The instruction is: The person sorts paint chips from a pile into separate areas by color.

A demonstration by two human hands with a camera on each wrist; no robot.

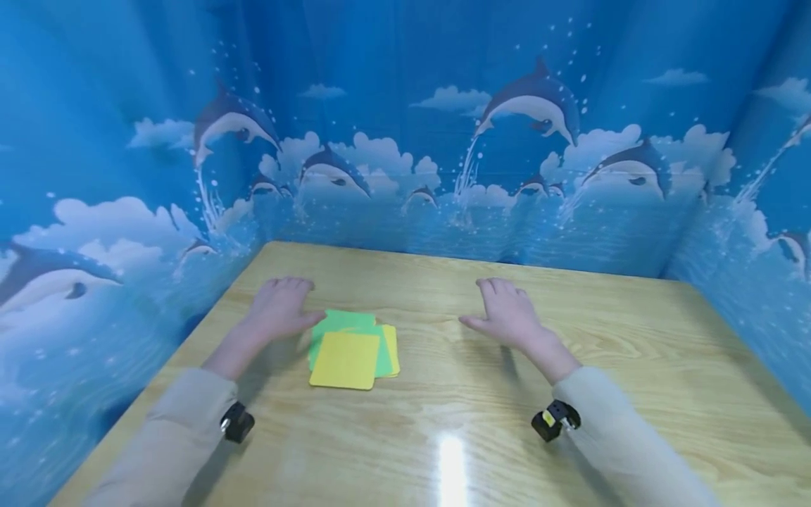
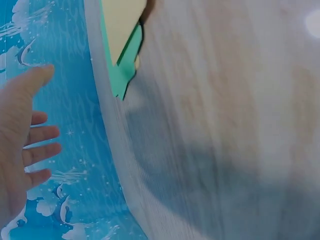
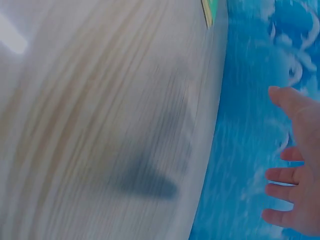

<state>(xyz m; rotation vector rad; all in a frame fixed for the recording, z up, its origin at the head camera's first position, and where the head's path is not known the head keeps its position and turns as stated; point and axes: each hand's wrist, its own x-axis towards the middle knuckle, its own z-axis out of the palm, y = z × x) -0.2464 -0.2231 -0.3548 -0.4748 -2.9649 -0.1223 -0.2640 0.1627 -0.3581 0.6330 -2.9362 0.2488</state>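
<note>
Nearest you, two wrist cameras sit at your sleeves. Left of centre on the wooden table lies one pile of square cards: two yellow show, plus at least one green. Your left hand hovers between pile and left edge, your right hand well inside the right edge, both with fingers loosely spread. A dolphin-print curtain borders the far edge.
</note>
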